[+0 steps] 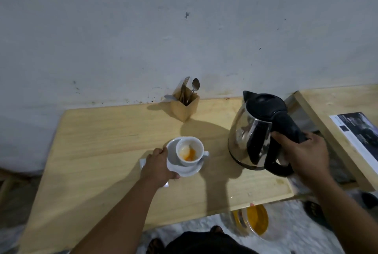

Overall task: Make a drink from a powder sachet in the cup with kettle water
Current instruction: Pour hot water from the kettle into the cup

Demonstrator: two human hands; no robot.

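A white cup (189, 158) with orange powder in its bottom stands on a white saucer (173, 166) in the middle of the wooden table (102, 151). My left hand (158, 166) grips the saucer's left edge. My right hand (304, 155) holds the black handle of a steel kettle (253, 131) with a black lid, upright and just right of the cup, its spout pointing away toward the wall. A white piece, maybe the sachet (142, 162), lies partly hidden under my left hand.
A wooden holder (184, 108) with spoons and forks stands at the back by the wall. A second wooden surface with a printed sheet (358, 137) is at the right. An orange-filled container (255, 221) sits on the floor below the table's front edge.
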